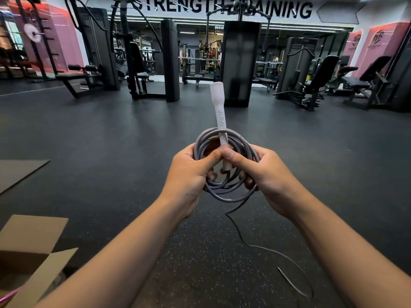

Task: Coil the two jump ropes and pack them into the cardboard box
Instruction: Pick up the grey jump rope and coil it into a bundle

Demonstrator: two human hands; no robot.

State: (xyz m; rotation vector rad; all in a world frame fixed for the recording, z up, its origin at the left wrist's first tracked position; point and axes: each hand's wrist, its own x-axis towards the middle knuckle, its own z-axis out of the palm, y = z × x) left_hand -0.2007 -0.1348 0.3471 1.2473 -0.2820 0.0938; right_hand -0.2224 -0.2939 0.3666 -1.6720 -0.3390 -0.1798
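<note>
Cardboard box (29, 247), flaps open, sits on the floor (111, 141) at lower left, nearest the lens. Both forearms reach forward. Left hand (189, 174) grip clenched on the left side of the grey jump rope (222, 190) coil; right hand (264, 174) grip clenched on the right side. Thumbs meet on the white handle (219, 107), which stands upright through the coil. Loose rope tail trails down to the floor at lower right.
</note>
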